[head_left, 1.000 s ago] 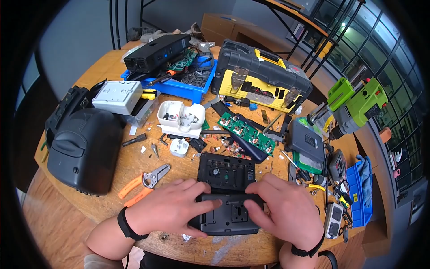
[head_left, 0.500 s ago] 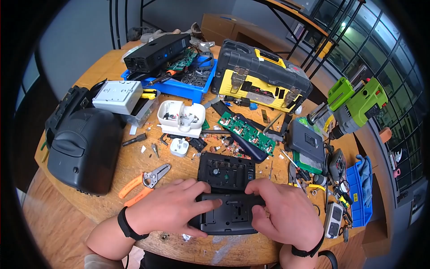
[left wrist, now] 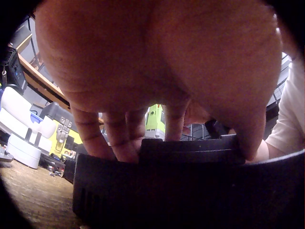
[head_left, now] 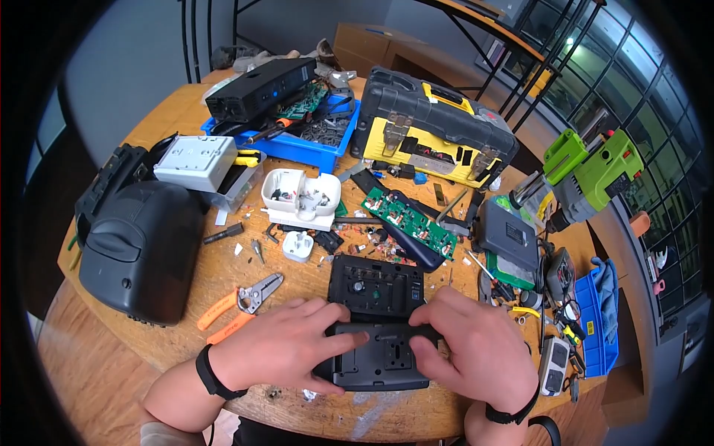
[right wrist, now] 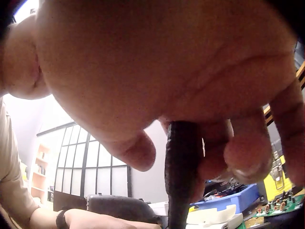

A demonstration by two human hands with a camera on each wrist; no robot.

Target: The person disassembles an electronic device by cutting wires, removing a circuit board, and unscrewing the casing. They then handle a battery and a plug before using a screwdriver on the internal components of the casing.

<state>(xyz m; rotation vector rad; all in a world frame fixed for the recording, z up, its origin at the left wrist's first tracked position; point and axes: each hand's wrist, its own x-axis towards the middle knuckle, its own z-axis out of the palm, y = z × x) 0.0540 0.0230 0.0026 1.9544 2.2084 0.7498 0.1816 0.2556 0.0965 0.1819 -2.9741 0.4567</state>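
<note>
A black plastic casing half [head_left: 387,357] lies at the table's front with a slotted recess facing up. My left hand [head_left: 286,342] grips its left side, thumb at the near corner and forefinger across the top. Above its right edge is my right hand [head_left: 476,342], forefinger and thumb bent near the casing. In the right wrist view, the curled fingers hold a dark ridged handle [right wrist: 181,167] under the palm; I cannot tell its kind. A second black casing half [head_left: 379,286], with small parts inside, lies just beyond the first.
Orange-handled wire strippers [head_left: 238,305] lie left. Behind are a white plastic housing [head_left: 301,197], a green circuit board [head_left: 409,219] and scattered scraps. A black-and-yellow toolbox [head_left: 431,130], blue tray [head_left: 297,152], black shell [head_left: 141,253] and green power tool [head_left: 595,175] ring the table.
My right thumb and forefinger have shifted slightly, the thumb drawing back from the casing and coming in again. My left hand and both casing halves stay put.
</note>
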